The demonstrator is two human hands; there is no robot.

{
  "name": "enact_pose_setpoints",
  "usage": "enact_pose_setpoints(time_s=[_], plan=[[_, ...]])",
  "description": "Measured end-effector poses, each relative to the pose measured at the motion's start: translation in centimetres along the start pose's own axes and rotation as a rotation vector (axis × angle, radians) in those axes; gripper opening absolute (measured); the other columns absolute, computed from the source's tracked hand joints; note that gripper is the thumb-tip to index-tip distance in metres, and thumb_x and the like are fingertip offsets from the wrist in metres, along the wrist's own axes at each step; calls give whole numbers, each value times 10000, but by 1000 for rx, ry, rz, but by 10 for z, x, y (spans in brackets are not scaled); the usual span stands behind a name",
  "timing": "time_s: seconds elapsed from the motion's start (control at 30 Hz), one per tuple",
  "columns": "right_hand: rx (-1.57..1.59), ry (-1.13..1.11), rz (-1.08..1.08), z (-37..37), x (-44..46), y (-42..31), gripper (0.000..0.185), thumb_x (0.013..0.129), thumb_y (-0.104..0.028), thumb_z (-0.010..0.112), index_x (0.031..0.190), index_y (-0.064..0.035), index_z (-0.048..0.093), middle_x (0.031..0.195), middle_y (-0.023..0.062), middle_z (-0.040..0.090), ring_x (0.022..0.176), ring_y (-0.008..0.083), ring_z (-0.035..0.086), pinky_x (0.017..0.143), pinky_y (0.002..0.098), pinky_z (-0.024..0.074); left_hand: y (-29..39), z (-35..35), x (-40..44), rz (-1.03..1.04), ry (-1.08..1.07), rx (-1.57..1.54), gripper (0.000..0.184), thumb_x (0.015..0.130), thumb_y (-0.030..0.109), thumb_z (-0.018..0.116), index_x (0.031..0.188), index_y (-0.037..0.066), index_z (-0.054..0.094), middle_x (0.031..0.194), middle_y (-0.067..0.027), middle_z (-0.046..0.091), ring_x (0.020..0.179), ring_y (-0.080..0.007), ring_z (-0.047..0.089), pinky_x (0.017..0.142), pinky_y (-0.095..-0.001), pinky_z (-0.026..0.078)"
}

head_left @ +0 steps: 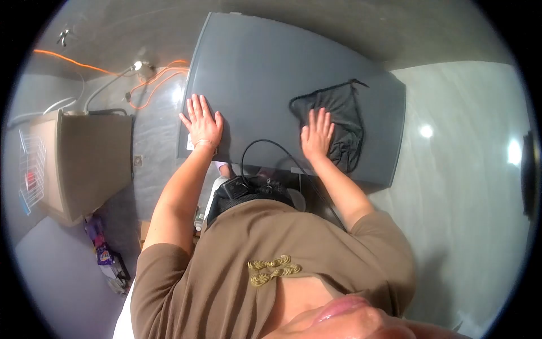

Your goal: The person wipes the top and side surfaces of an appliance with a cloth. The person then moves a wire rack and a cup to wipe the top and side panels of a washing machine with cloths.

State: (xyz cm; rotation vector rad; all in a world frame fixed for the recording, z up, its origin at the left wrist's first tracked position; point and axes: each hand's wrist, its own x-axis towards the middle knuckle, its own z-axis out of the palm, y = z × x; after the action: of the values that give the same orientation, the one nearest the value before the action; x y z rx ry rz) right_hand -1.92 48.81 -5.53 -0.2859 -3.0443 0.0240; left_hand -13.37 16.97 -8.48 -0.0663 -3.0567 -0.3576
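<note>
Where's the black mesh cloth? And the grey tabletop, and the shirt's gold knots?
Black mesh cloth (pixel 346 127): head view, on its uncovered fabric.
Grey tabletop (pixel 259 85): head view, on its bare surface.
Gold knots (pixel 275 274): head view, on the lower knot.

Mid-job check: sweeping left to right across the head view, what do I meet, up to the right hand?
Wire rack, brown box, white plug, left hand, right hand on black fabric.

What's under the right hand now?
Under the right hand lies a black mesh bag, spread on the grey table. The part directly beneath is covered, and whether the bag holds anything can't be told.
</note>
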Motion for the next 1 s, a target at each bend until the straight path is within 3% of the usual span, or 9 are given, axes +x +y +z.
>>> enact_pose_setpoints(time_s=[0.17,0.3,0.4,0.57,0.7,1.0], plan=[[124,-214,-457,-27,-21,-51,602,908,-276,519,1477,-167,356,1584,147,147,1452,366,145,1136,584,143,-5,-3,-2,9,17,-47,708,918,382,448,1506,59,222,1589,-112,160,1478,-286,93,1148,-595,37],[192,-231,-746,-29,-1,-80,580,843,-273,593,1401,-175,468,1558,120,240,1420,332,240,1079,594,256,-5,-10,-6,-6,24,-112,738,932,381,432,1516,32,146,1597,-127,105,1478,-292,82,1157,-575,37],[279,-285,-849,-36,29,-116,581,807,-263,642,1367,-187,507,1548,99,278,1410,307,274,1072,581,276,-7,-16,-5,-2,28,-261,772,926,396,446,1511,4,130,1592,-164,82,1479,-302,67,1159,-576,24],[229,-249,-990,-23,84,-162,573,821,-310,611,1376,-222,495,1543,85,301,1403,292,294,1076,555,288,-12,-19,-6,12,92,-376,806,894,363,505,1506,-8,133,1586,-173,106,1472,-312,95,1156,-587,47],[310,-111,-1025,3,130,-186,568,840,-320,586,1392,-237,481,1539,76,317,1390,280,322,1075,541,304,-11,-20,-5,6,105,-408,783,900,351,482,1510,9,129,1579,-175,123,1465,-331,111,1160,-577,54],[313,88,-772,41,244,-239,523,900,-368,512,1410,-264,461,1535,67,332,1407,272,302,1121,506,244,-9,-16,-4,12,63,-355,827,873,346,517,1505,-7,118,1566,-206,142,1458,-351,125,1157,-581,55]])
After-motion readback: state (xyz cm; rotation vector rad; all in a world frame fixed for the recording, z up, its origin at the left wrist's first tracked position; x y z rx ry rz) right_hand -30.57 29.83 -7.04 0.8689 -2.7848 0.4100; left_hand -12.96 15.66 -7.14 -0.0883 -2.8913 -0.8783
